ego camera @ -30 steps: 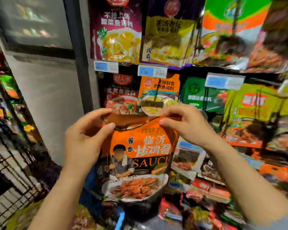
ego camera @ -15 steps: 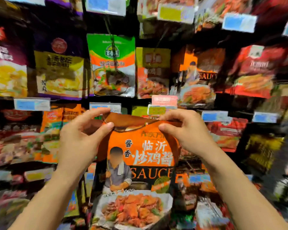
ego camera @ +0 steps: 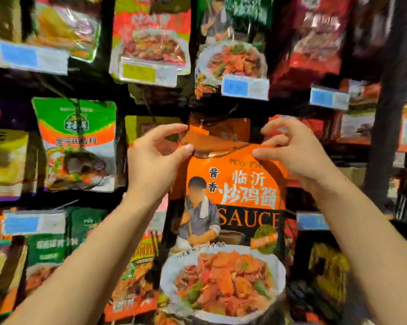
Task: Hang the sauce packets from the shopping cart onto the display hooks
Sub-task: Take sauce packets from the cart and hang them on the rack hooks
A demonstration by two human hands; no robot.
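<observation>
The person is lifting the packet (ego camera: 230,207) higher up the rack than a moment ago, now centre frame. The left hand (ego camera: 154,158) and right hand (ego camera: 291,151) are each pinching a top corner between thumb and curled fingers. Another orange packet (ego camera: 218,130) is hanging just behind, so a hook is probably close; it's too blurred to spot.

Head camera faces hanging packets (ego camera: 77,146) closely.
</observation>
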